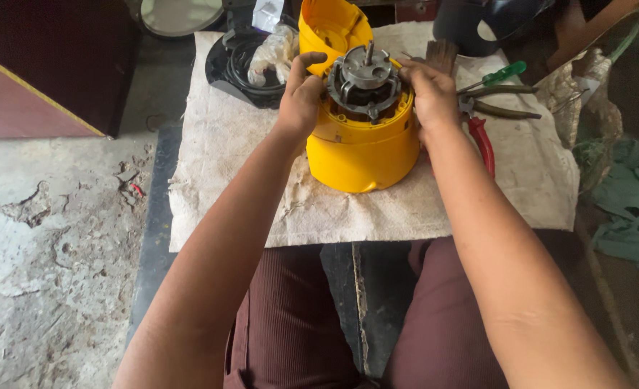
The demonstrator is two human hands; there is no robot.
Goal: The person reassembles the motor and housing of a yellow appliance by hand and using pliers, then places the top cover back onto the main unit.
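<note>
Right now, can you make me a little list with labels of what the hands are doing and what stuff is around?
left hand: grips the left rim of the yellow housing
right hand: grips the right rim
inside housing: grey metal motor, shaft pointing up
underneath: worn cloth
right of housing: red-handled pliers, green-handled screwdriver
behind housing: yellow cover, black round part

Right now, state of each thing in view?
Yellow plastic motor housing: upright on the cloth, open-topped.
Grey metal motor: seated in the housing, shaft up, exposed.
Left hand: grip on the housing rim.
Right hand: grip on the opposite rim.
Red-handled pliers: lying on the cloth, untouched.
Green-handled screwdriver: lying flat.
</note>
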